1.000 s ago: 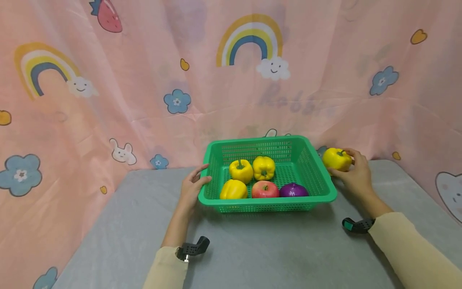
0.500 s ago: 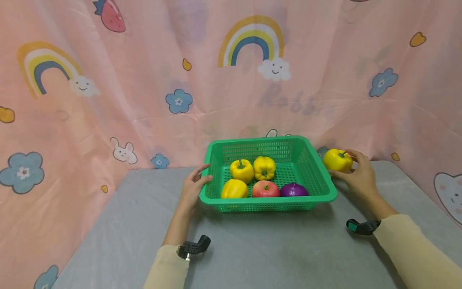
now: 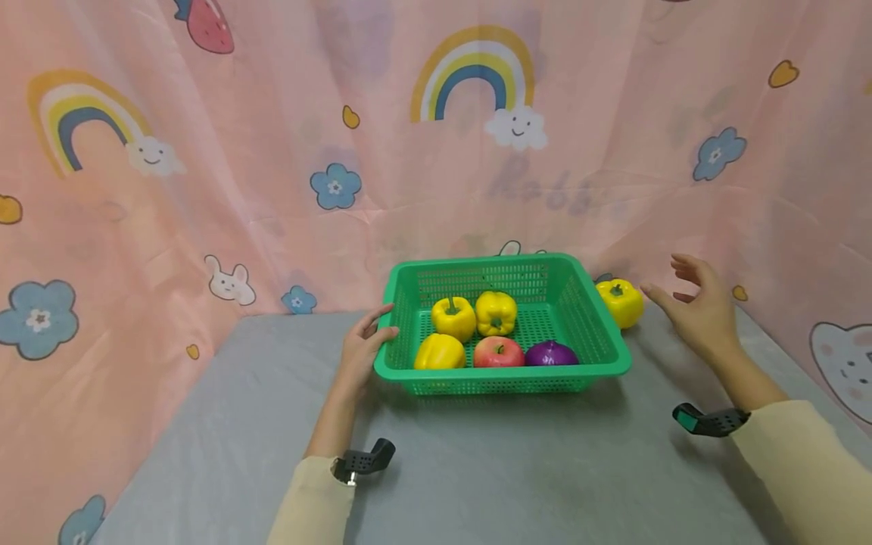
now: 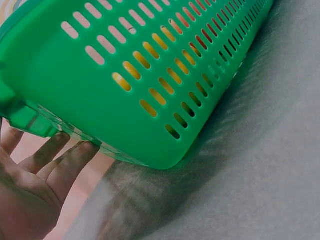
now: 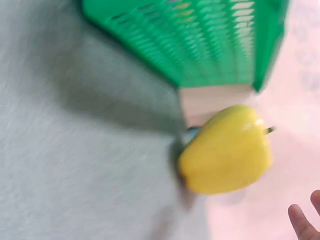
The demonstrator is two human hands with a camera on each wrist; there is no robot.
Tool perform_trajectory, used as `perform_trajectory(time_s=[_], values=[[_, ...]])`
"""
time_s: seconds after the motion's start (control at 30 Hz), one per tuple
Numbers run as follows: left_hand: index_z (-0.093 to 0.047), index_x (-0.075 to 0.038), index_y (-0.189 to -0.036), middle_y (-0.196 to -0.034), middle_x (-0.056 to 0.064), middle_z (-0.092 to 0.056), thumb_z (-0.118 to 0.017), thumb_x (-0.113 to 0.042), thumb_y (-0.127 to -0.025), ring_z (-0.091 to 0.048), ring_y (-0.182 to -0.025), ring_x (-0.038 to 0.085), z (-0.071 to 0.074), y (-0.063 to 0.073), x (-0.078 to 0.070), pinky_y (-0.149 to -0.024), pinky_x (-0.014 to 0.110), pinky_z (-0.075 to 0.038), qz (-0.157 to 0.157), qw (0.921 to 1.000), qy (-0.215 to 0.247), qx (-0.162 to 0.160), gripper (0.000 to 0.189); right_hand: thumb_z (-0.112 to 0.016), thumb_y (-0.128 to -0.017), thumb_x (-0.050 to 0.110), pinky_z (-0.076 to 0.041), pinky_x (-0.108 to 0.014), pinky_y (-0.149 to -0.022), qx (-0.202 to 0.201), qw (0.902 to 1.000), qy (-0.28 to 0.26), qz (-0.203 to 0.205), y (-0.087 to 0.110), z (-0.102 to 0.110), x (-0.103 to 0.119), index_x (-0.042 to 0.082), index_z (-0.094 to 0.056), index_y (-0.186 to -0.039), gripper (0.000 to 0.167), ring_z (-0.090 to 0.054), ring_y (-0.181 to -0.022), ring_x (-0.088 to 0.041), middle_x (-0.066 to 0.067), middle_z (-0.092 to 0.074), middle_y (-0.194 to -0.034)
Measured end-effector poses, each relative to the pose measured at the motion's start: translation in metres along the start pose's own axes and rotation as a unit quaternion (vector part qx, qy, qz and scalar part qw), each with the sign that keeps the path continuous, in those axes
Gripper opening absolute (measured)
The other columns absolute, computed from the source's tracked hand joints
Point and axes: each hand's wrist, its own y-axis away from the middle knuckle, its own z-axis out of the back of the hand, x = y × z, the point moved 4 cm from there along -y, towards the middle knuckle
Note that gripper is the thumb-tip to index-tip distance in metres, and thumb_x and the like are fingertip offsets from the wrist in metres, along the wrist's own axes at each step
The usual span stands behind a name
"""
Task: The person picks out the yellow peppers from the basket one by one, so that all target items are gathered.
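A green plastic basket [image 3: 504,381] with slotted walls stands on the grey table. My left hand [image 3: 359,350] grips its left rim, and in the left wrist view the fingers [image 4: 75,162] lie against the end wall. Three yellow bell peppers [image 3: 439,353], a red apple [image 3: 499,353] and a purple onion [image 3: 552,353] are inside. Another yellow bell pepper [image 3: 621,304] rests upright on the table beyond the basket's right end. To the right of that pepper my right hand [image 3: 705,306] is apart from it, fingers spread and holding nothing; only its fingertips [image 5: 298,220] show in the right wrist view.
A pink curtain [image 3: 272,151] printed with rainbows, clouds and flowers hangs behind the table. The grey tabletop [image 3: 518,469] stretches in front of the basket and to both sides. Black camera mounts [image 3: 364,460] sit on both wrists.
My right hand has let go of the yellow bell pepper and drawn back to the right. The pepper now stands by the basket's right end. My left hand has stayed on the rim.
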Motion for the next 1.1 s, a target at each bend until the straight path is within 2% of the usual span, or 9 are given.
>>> perform_trajectory(time_s=[0.23,0.43,0.6,0.7,0.73,0.83,0.9,0.97,1.1], values=[[-0.059,-0.025,-0.142,-0.157,0.009,-0.047,-0.065,-0.022,-0.096,-0.048,-0.142,0.031,0.002,-0.002,0.000,-0.111,0.053,-0.043,0.004,1.0000,0.005,0.001,0.047,-0.072,-0.093,0.035,-0.046,-0.008,-0.094,0.000,0.9997,-0.007,0.025,-0.006,0.011,0.044,0.020,-0.042,-0.154,0.070,-0.050,-0.134,-0.036,-0.011,-0.050,-0.153],[-0.059,-0.027,-0.142,-0.160,0.007,-0.042,-0.066,-0.022,-0.096,-0.042,-0.147,0.030,0.003,0.000,-0.001,-0.115,0.054,-0.040,0.005,1.0000,0.002,-0.005,0.047,-0.074,-0.091,0.036,-0.045,-0.004,-0.088,0.023,0.9985,-0.020,0.046,-0.005,0.010,0.084,0.021,-0.044,-0.153,0.071,-0.051,-0.132,-0.033,-0.009,-0.051,-0.152],[-0.059,-0.028,-0.142,-0.153,0.010,-0.051,-0.065,-0.021,-0.096,-0.052,-0.137,0.030,0.002,0.000,-0.003,-0.106,0.047,-0.048,0.004,1.0000,0.008,-0.002,0.047,-0.076,-0.091,0.033,-0.049,-0.012,-0.092,0.052,0.9956,-0.035,0.069,0.000,0.005,0.112,0.018,-0.045,-0.152,0.070,-0.051,-0.134,-0.033,-0.009,-0.050,-0.152],[-0.059,-0.028,-0.141,-0.151,0.010,-0.053,-0.065,-0.021,-0.096,-0.055,-0.134,0.029,0.001,0.000,-0.003,-0.101,0.042,-0.050,0.005,0.9999,0.010,-0.002,0.046,-0.076,-0.091,0.028,-0.053,-0.029,-0.099,0.074,0.9924,-0.052,0.084,0.003,0.000,0.128,0.016,-0.045,-0.152,0.069,-0.050,-0.135,-0.033,-0.009,-0.048,-0.153],[-0.059,-0.028,-0.141,-0.151,0.010,-0.053,-0.065,-0.021,-0.096,-0.055,-0.134,0.029,0.001,0.000,-0.003,-0.101,0.042,-0.050,0.006,0.9999,0.011,-0.002,0.046,-0.075,-0.091,0.027,-0.053,-0.030,-0.100,0.081,0.9914,-0.055,0.087,0.004,-0.002,0.132,0.016,-0.045,-0.152,0.069,-0.049,-0.136,-0.033,-0.009,-0.048,-0.153],[-0.059,-0.027,-0.142,-0.158,0.008,-0.045,-0.065,-0.021,-0.096,-0.047,-0.143,0.028,0.000,0.001,-0.003,-0.108,0.047,-0.046,0.005,0.9999,0.009,-0.004,0.046,-0.075,-0.092,0.025,-0.049,-0.053,-0.103,0.099,0.9873,-0.070,0.102,0.006,-0.009,0.147,0.014,-0.044,-0.152,0.069,-0.048,-0.137,-0.034,-0.010,-0.047,-0.154],[-0.060,-0.026,-0.142,-0.161,0.006,-0.041,-0.066,-0.022,-0.096,-0.042,-0.147,0.028,0.000,0.002,-0.003,-0.112,0.050,-0.043,0.006,0.9999,0.008,-0.005,0.047,-0.075,-0.092,0.025,-0.047,-0.060,-0.103,0.110,0.9851,-0.075,0.109,0.007,-0.014,0.155,0.014,-0.044,-0.152,0.069,-0.048,-0.137,-0.035,-0.012,-0.046,-0.155],[-0.060,-0.027,-0.141,-0.160,0.007,-0.042,-0.066,-0.022,-0.095,-0.044,-0.145,0.028,-0.001,0.002,-0.003,-0.111,0.049,-0.044,0.009,0.9999,0.010,-0.005,0.047,-0.075,-0.092,0.025,-0.047,-0.063,-0.102,0.119,0.9826,-0.080,0.118,0.009,-0.018,0.163,0.013,-0.043,-0.153,0.069,-0.047,-0.136,-0.039,-0.014,-0.045,-0.155],[-0.060,-0.027,-0.141,-0.152,0.009,-0.052,-0.066,-0.020,-0.095,-0.055,-0.134,0.027,-0.002,0.002,-0.003,-0.096,0.035,-0.052,0.013,0.9998,0.015,-0.007,0.046,-0.075,-0.092,0.024,-0.047,-0.064,-0.101,0.134,0.9785,-0.086,0.131,0.012,-0.027,0.177,0.012,-0.044,-0.152,0.069,-0.047,-0.136,-0.041,-0.016,-0.045,-0.155]])
